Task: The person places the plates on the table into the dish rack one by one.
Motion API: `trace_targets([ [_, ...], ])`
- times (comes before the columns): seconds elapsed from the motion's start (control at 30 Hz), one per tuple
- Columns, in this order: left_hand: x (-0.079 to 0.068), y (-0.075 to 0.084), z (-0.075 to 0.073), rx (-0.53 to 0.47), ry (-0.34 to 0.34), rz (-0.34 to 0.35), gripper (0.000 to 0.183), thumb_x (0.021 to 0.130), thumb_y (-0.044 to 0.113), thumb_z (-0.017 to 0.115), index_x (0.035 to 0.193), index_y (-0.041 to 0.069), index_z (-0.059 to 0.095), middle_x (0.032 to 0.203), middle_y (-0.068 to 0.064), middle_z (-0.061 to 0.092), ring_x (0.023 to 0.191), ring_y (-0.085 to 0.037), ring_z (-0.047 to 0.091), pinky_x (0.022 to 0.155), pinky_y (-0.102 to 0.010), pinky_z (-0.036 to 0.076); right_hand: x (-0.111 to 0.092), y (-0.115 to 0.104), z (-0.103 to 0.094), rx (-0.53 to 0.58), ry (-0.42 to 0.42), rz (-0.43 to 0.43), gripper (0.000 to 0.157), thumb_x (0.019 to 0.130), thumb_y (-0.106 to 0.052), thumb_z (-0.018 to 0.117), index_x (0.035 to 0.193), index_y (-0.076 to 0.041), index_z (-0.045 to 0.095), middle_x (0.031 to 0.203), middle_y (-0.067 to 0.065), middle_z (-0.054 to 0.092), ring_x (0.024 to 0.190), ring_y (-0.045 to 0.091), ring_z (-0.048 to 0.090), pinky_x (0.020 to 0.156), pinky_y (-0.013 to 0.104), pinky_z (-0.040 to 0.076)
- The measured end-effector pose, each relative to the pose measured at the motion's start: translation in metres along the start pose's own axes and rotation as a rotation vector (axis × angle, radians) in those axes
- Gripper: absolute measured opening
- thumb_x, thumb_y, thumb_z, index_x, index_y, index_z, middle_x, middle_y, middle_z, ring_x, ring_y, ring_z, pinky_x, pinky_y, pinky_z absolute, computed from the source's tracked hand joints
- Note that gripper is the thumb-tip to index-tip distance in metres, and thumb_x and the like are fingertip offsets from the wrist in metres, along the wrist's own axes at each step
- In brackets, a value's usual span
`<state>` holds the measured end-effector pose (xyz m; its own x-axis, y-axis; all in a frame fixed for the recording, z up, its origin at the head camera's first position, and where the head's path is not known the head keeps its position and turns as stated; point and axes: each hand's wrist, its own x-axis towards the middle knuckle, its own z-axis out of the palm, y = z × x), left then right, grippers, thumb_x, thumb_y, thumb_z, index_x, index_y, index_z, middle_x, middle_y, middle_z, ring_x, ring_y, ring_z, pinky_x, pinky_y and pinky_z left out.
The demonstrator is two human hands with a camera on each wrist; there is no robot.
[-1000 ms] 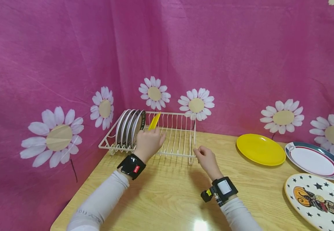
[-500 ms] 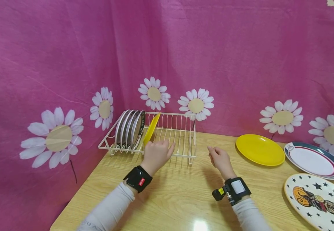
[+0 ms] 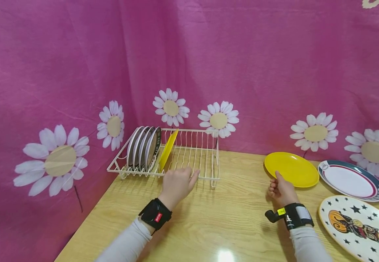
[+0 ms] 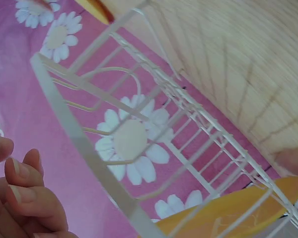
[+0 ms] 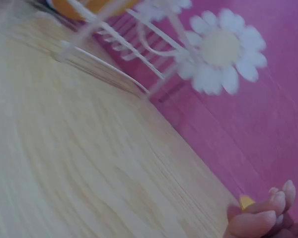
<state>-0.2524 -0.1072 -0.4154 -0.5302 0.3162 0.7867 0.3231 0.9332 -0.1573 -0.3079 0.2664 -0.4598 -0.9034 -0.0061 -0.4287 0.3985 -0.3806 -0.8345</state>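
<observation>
In the head view a white wire dish rack (image 3: 192,174) stands on the table, with several dark-rimmed plates (image 3: 143,147) upright at its left and a yellow plate (image 3: 168,150) leaning in a slot beside them. My left hand (image 3: 177,187) hovers before the rack's front rail, its fingers loosely curled around nothing; the left wrist view shows the same hand (image 4: 32,196) apart from the rack. Near the left edge of a second yellow plate (image 3: 294,170), lying flat, is my right hand (image 3: 282,190). Its fingers are loosely bent and hold nothing.
A white plate with a dark green rim (image 3: 351,180) lies right of the flat yellow one. In front of it lies a star-patterned plate (image 3: 361,229). A pink flowered cloth (image 3: 258,72) hangs behind the wooden table (image 3: 209,225).
My left hand has let go of the yellow plate in the rack and drawn back toward me. My right hand has left the rack's right corner and moved right to the flat yellow plate.
</observation>
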Motion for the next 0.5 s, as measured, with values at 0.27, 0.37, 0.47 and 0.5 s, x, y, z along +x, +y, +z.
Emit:
trace_targets([
  [0.27, -0.005, 0.006, -0.009, -0.067, -0.037, -0.019, 0.046, 0.092, 0.042, 0.062, 0.057, 0.018, 0.042, 0.049, 0.011, 0.020, 0.044, -0.004, 0.011, 0.047, -0.020, 0.004, 0.008, -0.005, -0.040, 0.049, -0.027, 0.134, 0.061, 0.101, -0.052, 0.027, 0.071, -0.010, 0.059, 0.061, -0.003, 0.050, 0.057, 0.010, 0.047, 0.059, 0.020, 0.044],
  [0.37, -0.006, 0.007, -0.012, -0.087, -0.032, -0.013, 0.046, 0.092, 0.041, 0.061, 0.057, 0.019, 0.042, 0.049, 0.012, 0.020, 0.043, -0.003, 0.011, 0.046, -0.019, 0.003, 0.012, -0.007, -0.050, 0.020, -0.020, 0.153, 0.063, 0.102, -0.051, 0.024, 0.070, -0.009, 0.059, 0.061, -0.003, 0.053, 0.056, 0.011, 0.050, 0.058, 0.020, 0.045],
  [0.47, -0.008, 0.009, -0.014, -0.091, -0.026, -0.005, 0.046, 0.092, 0.040, 0.061, 0.057, 0.020, 0.041, 0.049, 0.013, 0.019, 0.043, -0.001, 0.011, 0.046, -0.018, 0.002, 0.017, -0.011, -0.059, 0.018, -0.022, 0.187, 0.065, 0.101, -0.052, 0.022, 0.069, -0.008, 0.058, 0.061, -0.002, 0.055, 0.056, 0.011, 0.051, 0.057, 0.018, 0.045],
  [0.5, -0.009, 0.010, -0.015, -0.091, -0.027, -0.003, 0.047, 0.093, 0.040, 0.061, 0.056, 0.020, 0.041, 0.049, 0.013, 0.019, 0.043, -0.001, 0.011, 0.046, -0.017, 0.002, 0.019, -0.012, -0.062, 0.010, -0.035, 0.201, 0.065, 0.101, -0.052, 0.021, 0.070, -0.008, 0.058, 0.061, -0.002, 0.055, 0.055, 0.010, 0.051, 0.056, 0.018, 0.045],
])
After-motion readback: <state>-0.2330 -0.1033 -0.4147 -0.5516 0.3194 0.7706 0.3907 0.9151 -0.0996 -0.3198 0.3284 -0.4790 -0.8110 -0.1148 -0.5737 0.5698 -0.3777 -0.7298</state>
